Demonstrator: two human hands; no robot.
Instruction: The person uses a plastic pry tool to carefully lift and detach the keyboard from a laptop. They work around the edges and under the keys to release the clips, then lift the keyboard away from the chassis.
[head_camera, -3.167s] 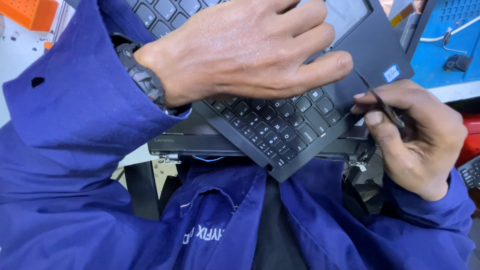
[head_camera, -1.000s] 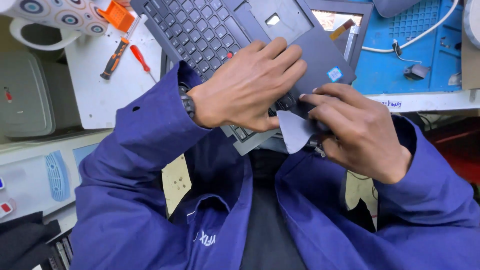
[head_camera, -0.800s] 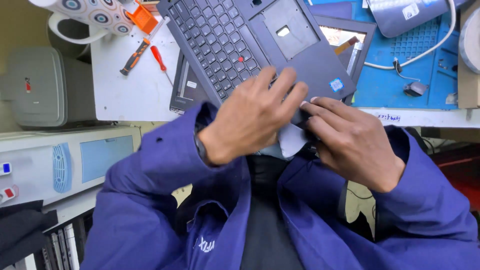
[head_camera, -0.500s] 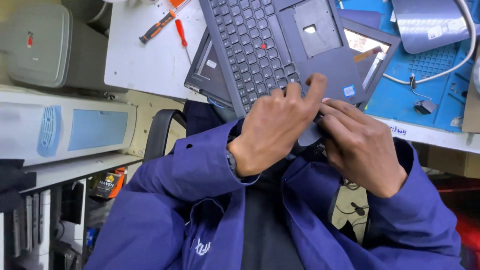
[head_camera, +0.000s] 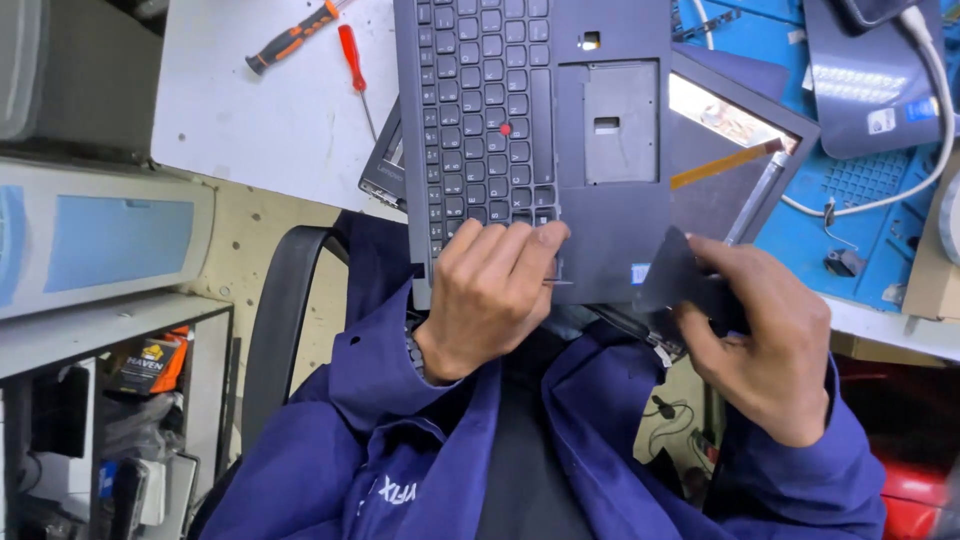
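1. Head view, hands. The left hand (head_camera: 490, 300) rests on the near edge of the laptop palmrest assembly (head_camera: 560, 150), its fingers (head_camera: 510, 245) curled over the lowest key row and pressing down. They steady the part and do not enclose it. The right hand (head_camera: 765, 340), at 3 o'clock from the left, has its fingers closed on a dark flat panel piece (head_camera: 675, 280), just beside the assembly's near right corner.

2. Head view, surroundings. The assembly overhangs the white bench (head_camera: 270, 120) toward the person's lap. Two screwdrivers (head_camera: 320, 40) lie at 11 o'clock from it. A blue mat (head_camera: 870, 200) lies at 2 o'clock.

3. Head view, risks. The overhanging assembly could tip or slide off if the left hand's pressure eased. The thin panel piece, held only at one edge, could bend or slip. The orange ribbon cable (head_camera: 725, 165) at 1 o'clock could snag on it.

4. Change from half a second earlier. The hands then met over the near right corner. Now they are apart, and the panel piece is lifted clear.
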